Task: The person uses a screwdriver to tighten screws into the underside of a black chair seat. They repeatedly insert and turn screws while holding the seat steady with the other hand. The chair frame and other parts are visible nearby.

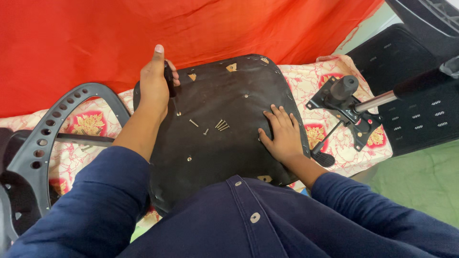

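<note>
A screwdriver [169, 81] is grasped upright by the left hand [155, 79] at the far-left of the seat underside [224, 148]; the right hand [282, 134] is laid flat, released, near loose screws [221, 125].

We have one view only, from a camera on the person's head, looking steeply down and forward over the chest and both forearms. It sits close: the upturned seat base [220, 119] fills the centre, with the red cloth [95, 38] across the top edge. No second view, so nothing is shared.
</note>
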